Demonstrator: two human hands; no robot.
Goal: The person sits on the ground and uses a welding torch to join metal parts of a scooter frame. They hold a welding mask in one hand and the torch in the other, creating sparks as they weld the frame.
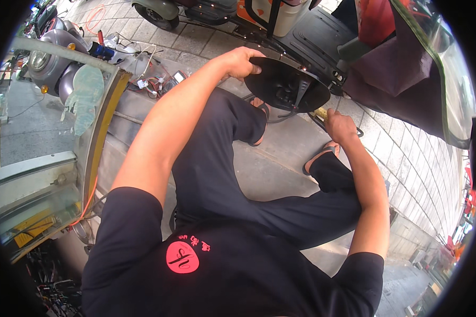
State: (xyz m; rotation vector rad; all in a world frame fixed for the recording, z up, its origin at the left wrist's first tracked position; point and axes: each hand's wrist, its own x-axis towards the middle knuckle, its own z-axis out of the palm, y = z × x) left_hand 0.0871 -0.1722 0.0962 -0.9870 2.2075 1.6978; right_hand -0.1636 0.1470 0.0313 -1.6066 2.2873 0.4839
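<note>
My left hand (243,62) is closed on the upper left rim of a black concave shield (262,84) that looks like a welding mask. Its hollow side, with a dark fitting and a strap-like bar, faces me. Close to the shield's lower right edge, my right hand (341,127) is wrapped round a yellow-handled tool (321,113). The far end of that tool is hidden behind the shield. Beyond the shield stands a dark three-wheeled vehicle (314,39) with a flat footboard. Small bright specks like sparks show around its frame above the shield.
A glass-sided cabinet (98,124) with a yellowish edge stands on my left. Wires and small parts (153,85) lie near its far corner. Grey scooter (53,58) bodywork is behind the glass. A dark purple cover (396,95) hangs at the upper right. Paving bricks (407,148) lie to the right.
</note>
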